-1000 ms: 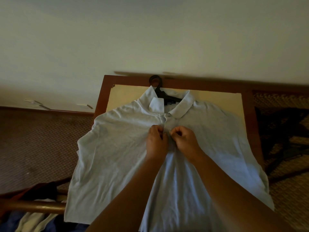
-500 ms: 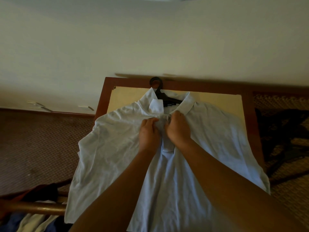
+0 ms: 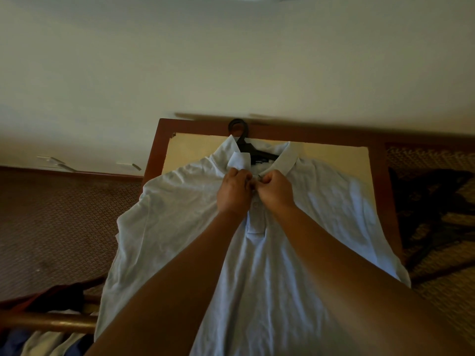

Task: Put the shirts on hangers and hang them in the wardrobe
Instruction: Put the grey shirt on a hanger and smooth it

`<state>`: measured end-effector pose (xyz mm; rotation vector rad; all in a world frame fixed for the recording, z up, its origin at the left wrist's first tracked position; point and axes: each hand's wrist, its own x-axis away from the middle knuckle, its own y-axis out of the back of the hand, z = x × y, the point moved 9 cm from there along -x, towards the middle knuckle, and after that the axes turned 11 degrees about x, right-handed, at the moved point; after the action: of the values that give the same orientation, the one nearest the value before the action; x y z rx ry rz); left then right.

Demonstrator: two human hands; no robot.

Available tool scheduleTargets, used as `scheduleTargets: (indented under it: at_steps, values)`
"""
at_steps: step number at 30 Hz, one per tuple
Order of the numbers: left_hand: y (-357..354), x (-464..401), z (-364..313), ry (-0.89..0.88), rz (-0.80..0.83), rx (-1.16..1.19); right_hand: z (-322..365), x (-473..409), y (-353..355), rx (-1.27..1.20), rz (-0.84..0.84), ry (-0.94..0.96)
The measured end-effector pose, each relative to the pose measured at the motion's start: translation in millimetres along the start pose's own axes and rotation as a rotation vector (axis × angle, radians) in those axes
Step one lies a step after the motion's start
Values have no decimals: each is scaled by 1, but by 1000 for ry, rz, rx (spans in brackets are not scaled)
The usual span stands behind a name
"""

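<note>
One pale polo shirt (image 3: 180,227) lies spread flat, front up, on a small counter (image 3: 154,160) with a reddish wooden frame and a light top, its collar at the far end against the wall (image 3: 231,60). One black hanger (image 3: 246,145) sits inside the neck, only its hook and a bit of its shoulders showing past the open collar, the hook over the counter's far rail.

Both hands are right at the top of the button placket, just below the collar. The left hand (image 3: 234,191) has its fingers curled in, pinching the left edge of the placket. The right hand (image 3: 276,192) is bunched the same way, pinching the right edge. The two hands sit knuckle to knuckle, nearly touching, with the fabric gathered between them. Whether a button is caught in the fingertips is too small to tell. Below the hands the closed lower part of the placket runs toward the near edge, between the two forearms.

The shirt's sleeves and hem hang off the counter on the left, right and near sides.

Near left, a wooden rail (image 3: 46,321) crosses over a heap of other clothes (image 3: 30,343), too jumbled to count. Patterned carpet (image 3: 59,227) covers the floor, and a dark shape lies far right, unclear.
</note>
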<state>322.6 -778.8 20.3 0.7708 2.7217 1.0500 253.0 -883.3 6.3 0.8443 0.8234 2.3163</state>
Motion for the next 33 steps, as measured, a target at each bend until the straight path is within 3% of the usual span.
scheduleTargets:
  at_steps: [7, 11, 14, 21, 33]
  values:
    - [5, 1, 8, 142, -13, 140, 5, -3, -2, 201, 61, 10]
    - [8, 14, 8, 263, -57, 250, -20, 5, -2, -319, 95, -272]
    - [8, 22, 2, 333, -73, 390, -23, 13, -5, -505, 94, -322]
    - [6, 25, 2, 424, -83, 576, -14, 16, 1, -310, 23, -175]
    - [2, 22, 5, 532, -21, 640, -13, 22, 3, -306, -55, -91]
